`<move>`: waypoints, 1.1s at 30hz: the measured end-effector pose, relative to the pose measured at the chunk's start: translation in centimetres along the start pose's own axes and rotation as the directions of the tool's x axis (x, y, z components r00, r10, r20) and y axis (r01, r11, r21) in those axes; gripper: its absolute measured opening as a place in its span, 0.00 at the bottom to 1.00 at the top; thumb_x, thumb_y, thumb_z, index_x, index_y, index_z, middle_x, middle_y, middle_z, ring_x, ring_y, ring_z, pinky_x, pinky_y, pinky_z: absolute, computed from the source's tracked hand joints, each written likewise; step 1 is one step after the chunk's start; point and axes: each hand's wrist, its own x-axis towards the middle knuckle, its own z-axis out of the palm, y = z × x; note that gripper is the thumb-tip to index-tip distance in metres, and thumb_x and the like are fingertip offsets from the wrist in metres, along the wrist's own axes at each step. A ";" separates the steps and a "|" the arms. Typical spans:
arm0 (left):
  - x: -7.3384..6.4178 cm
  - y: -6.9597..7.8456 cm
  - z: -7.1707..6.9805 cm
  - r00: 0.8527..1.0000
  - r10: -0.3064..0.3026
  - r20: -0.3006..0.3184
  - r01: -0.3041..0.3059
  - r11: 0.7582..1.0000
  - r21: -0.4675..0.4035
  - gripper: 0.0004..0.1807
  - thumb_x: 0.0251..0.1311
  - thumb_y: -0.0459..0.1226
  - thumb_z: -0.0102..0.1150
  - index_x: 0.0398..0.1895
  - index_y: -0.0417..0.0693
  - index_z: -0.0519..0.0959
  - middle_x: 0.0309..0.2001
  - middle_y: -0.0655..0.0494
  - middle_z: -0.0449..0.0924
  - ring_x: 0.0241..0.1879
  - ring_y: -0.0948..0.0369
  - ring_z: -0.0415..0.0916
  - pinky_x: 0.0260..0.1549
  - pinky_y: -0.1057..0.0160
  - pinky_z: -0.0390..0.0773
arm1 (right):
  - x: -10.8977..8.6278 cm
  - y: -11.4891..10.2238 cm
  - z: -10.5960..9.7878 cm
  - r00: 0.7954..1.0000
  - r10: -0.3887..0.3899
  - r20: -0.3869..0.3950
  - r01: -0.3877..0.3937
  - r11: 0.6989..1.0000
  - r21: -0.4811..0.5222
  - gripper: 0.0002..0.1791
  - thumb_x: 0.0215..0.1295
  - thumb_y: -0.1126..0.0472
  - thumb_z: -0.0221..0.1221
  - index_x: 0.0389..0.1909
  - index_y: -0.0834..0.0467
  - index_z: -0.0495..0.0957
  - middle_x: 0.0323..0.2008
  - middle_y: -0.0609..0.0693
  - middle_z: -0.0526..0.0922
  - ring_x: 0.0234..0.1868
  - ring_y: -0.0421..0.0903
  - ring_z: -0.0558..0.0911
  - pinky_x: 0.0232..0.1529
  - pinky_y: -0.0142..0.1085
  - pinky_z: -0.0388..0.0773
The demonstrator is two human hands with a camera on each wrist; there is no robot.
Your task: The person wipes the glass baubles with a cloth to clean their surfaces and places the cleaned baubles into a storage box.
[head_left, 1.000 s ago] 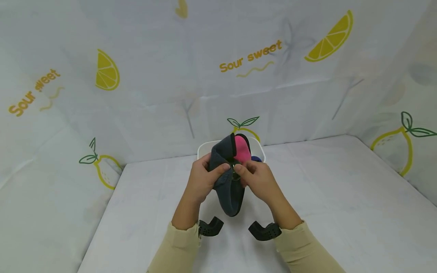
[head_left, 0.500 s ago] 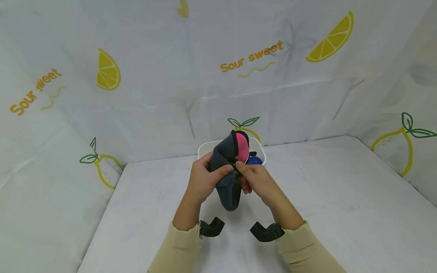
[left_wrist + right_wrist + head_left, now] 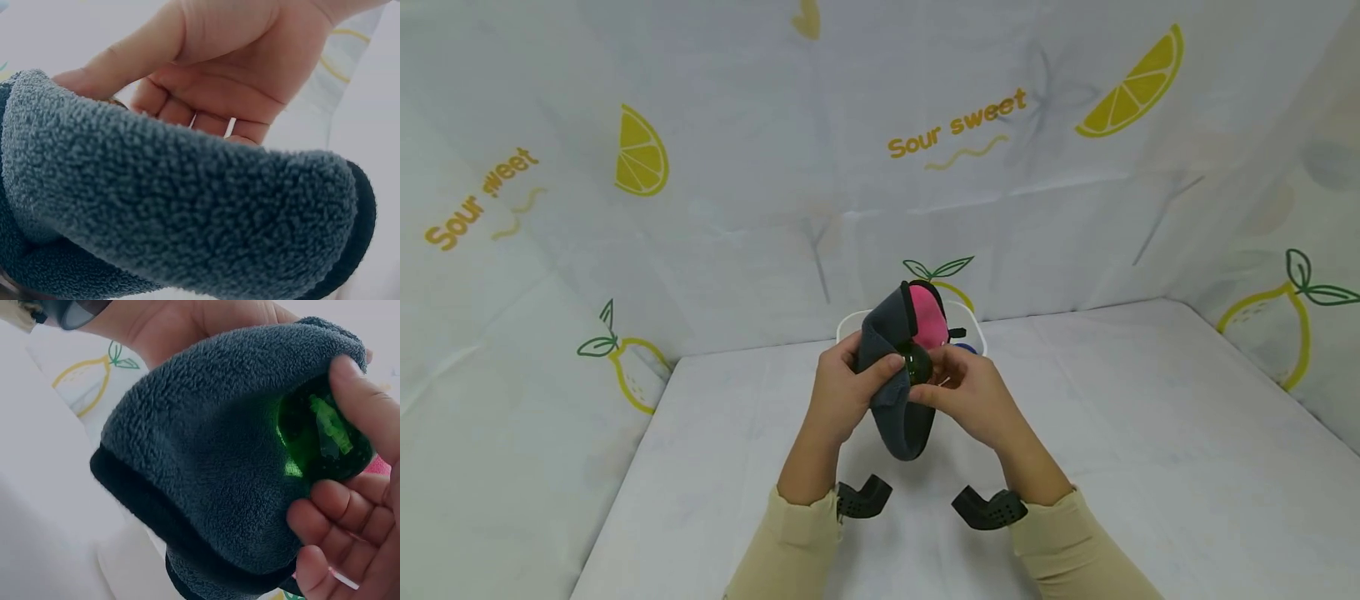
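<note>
A dark blue-grey terry cloth [image 3: 883, 329] with black edging and a pink patch [image 3: 929, 318] hangs folded between the hands. My left hand [image 3: 842, 387] grips its left side, thumb in front. In the left wrist view, the fleecy fabric [image 3: 187, 194] covers the lower half, and the left palm shows behind it. A shiny, see-through green ball [image 3: 919, 365] sits against the fold of the cloth. My right hand [image 3: 973, 396] pinches it with thumb and curled fingers. Up close in the right wrist view, a lighter green shape shows within the green ball [image 3: 322, 434].
Behind the hands stands a white bin [image 3: 850, 322], mostly hidden by the cloth. A bit of a blue rounded thing [image 3: 967, 347] and a small black piece [image 3: 957, 333] show at its right. A lemon-print sheet [image 3: 737, 250] hangs behind the white-covered table [image 3: 1150, 433].
My right fingers have shifted around the green ball, the thumb dropping lower, so more of the ball shows. The cloth's lower end has risen slightly. My left hand keeps its grip.
</note>
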 end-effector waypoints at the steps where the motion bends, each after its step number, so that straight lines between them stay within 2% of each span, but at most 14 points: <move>1: 0.0 0.0 0.0 1.000 -0.002 -0.002 0.002 1.000 -0.005 0.23 0.55 0.52 0.70 0.49 0.48 0.81 0.35 0.48 0.81 0.34 0.56 0.78 0.33 0.60 0.83 | -0.1 0.0 0.0 1.000 -0.014 -0.007 0.013 1.000 -0.007 0.22 0.55 0.57 0.72 0.50 0.57 0.81 0.34 0.50 0.82 0.37 0.49 0.77 0.36 0.37 0.79; 5: 0.0 -0.1 0.0 1.000 -0.006 -0.013 0.006 1.000 -0.026 0.27 0.53 0.54 0.71 0.49 0.47 0.81 0.36 0.48 0.81 0.34 0.57 0.78 0.32 0.61 0.83 | -0.2 -0.1 -0.1 0.996 -0.084 -0.022 0.083 0.995 -0.059 0.32 0.51 0.58 0.75 0.60 0.55 0.78 0.31 0.48 0.82 0.33 0.47 0.78 0.34 0.34 0.79; 7: 0.0 -0.1 0.0 1.000 -0.004 -0.020 0.003 1.000 -0.027 0.28 0.52 0.56 0.71 0.49 0.47 0.81 0.36 0.48 0.81 0.35 0.57 0.78 0.32 0.61 0.82 | -0.3 -0.1 -0.2 0.989 -0.145 -0.027 0.141 0.981 -0.130 0.35 0.50 0.59 0.75 0.62 0.54 0.77 0.27 0.47 0.80 0.29 0.44 0.77 0.32 0.33 0.79; 9: 0.0 -0.2 0.1 1.000 0.000 -0.024 0.000 1.000 -0.029 0.30 0.51 0.57 0.71 0.49 0.47 0.81 0.36 0.48 0.81 0.35 0.57 0.78 0.33 0.61 0.82 | -0.4 -0.1 -0.2 0.972 -0.232 -0.027 0.219 0.946 -0.237 0.37 0.48 0.60 0.76 0.62 0.54 0.77 0.24 0.45 0.79 0.27 0.40 0.76 0.31 0.32 0.79; 13: 0.1 -0.3 0.1 0.999 -0.001 -0.040 0.000 1.000 -0.028 0.29 0.51 0.56 0.72 0.49 0.47 0.81 0.36 0.48 0.82 0.35 0.57 0.78 0.33 0.60 0.82 | -0.4 -0.3 -0.1 0.919 -0.395 -0.021 0.346 0.829 -0.440 0.38 0.45 0.60 0.77 0.61 0.57 0.77 0.23 0.44 0.80 0.26 0.37 0.76 0.33 0.34 0.81; 15: 0.1 -0.4 0.2 0.998 0.000 -0.055 -0.001 1.000 -0.030 0.28 0.51 0.55 0.72 0.49 0.47 0.81 0.36 0.48 0.82 0.35 0.56 0.79 0.33 0.59 0.82 | -0.4 -0.4 0.0 0.905 -0.425 -0.025 0.365 0.807 -0.464 0.37 0.46 0.61 0.77 0.61 0.59 0.77 0.25 0.46 0.81 0.27 0.39 0.78 0.34 0.36 0.82; 18: 0.1 -0.5 0.3 0.996 0.008 -0.091 -0.011 1.000 -0.028 0.26 0.51 0.54 0.72 0.47 0.47 0.82 0.36 0.48 0.82 0.35 0.55 0.79 0.33 0.58 0.82 | -0.5 -0.6 0.4 0.909 -0.412 -0.059 0.347 0.828 -0.440 0.37 0.48 0.64 0.76 0.62 0.60 0.75 0.27 0.47 0.82 0.30 0.41 0.80 0.35 0.37 0.82; 21: 0.1 -0.5 0.5 0.991 0.023 -0.134 -0.028 0.999 -0.029 0.26 0.51 0.54 0.73 0.47 0.48 0.82 0.35 0.47 0.82 0.34 0.55 0.79 0.33 0.58 0.83 | -0.5 -0.7 1.1 0.920 -0.373 -0.124 0.290 0.856 -0.427 0.37 0.49 0.65 0.74 0.63 0.58 0.73 0.29 0.49 0.83 0.32 0.43 0.81 0.35 0.38 0.82; 23: 0.0 -0.5 0.7 0.986 0.030 -0.162 -0.034 0.999 -0.021 0.26 0.51 0.53 0.73 0.48 0.49 0.83 0.35 0.48 0.81 0.34 0.56 0.79 0.32 0.58 0.83 | -0.6 -0.7 1.7 0.918 -0.362 -0.164 0.255 0.853 -0.455 0.37 0.48 0.64 0.74 0.62 0.57 0.72 0.29 0.50 0.83 0.32 0.42 0.81 0.34 0.38 0.81; 26: 0.0 -0.4 1.0 0.983 0.041 -0.178 -0.042 0.999 0.002 0.25 0.51 0.51 0.73 0.50 0.49 0.82 0.35 0.48 0.82 0.34 0.56 0.79 0.32 0.58 0.82 | -0.8 -0.6 2.3 0.901 -0.380 -0.211 0.228 0.826 -0.515 0.37 0.46 0.64 0.76 0.59 0.60 0.71 0.31 0.53 0.83 0.31 0.45 0.80 0.31 0.37 0.80; 28: 0.0 -0.3 0.9 0.984 0.048 -0.171 -0.045 0.999 0.023 0.25 0.52 0.51 0.73 0.50 0.50 0.82 0.35 0.48 0.82 0.34 0.56 0.79 0.32 0.58 0.82 | -0.8 -0.6 2.4 0.887 -0.406 -0.218 0.234 0.804 -0.546 0.36 0.45 0.63 0.77 0.57 0.62 0.72 0.31 0.54 0.84 0.30 0.47 0.80 0.28 0.37 0.78; 30: 0.0 -0.3 0.8 0.986 0.056 -0.157 -0.051 0.998 0.040 0.25 0.51 0.53 0.73 0.48 0.49 0.82 0.34 0.49 0.82 0.33 0.56 0.79 0.31 0.59 0.82 | -0.7 -0.6 2.3 0.877 -0.430 -0.215 0.256 0.796 -0.549 0.35 0.46 0.63 0.77 0.56 0.63 0.73 0.32 0.54 0.85 0.31 0.47 0.81 0.28 0.37 0.79; 33: 0.1 -0.2 0.4 0.989 0.074 -0.129 -0.069 0.997 0.044 0.28 0.49 0.57 0.73 0.45 0.47 0.82 0.33 0.48 0.82 0.33 0.56 0.79 0.30 0.59 0.82 | -0.6 -0.6 1.9 0.881 -0.433 -0.193 0.297 0.822 -0.486 0.32 0.49 0.63 0.75 0.56 0.63 0.74 0.32 0.54 0.85 0.32 0.46 0.82 0.33 0.38 0.82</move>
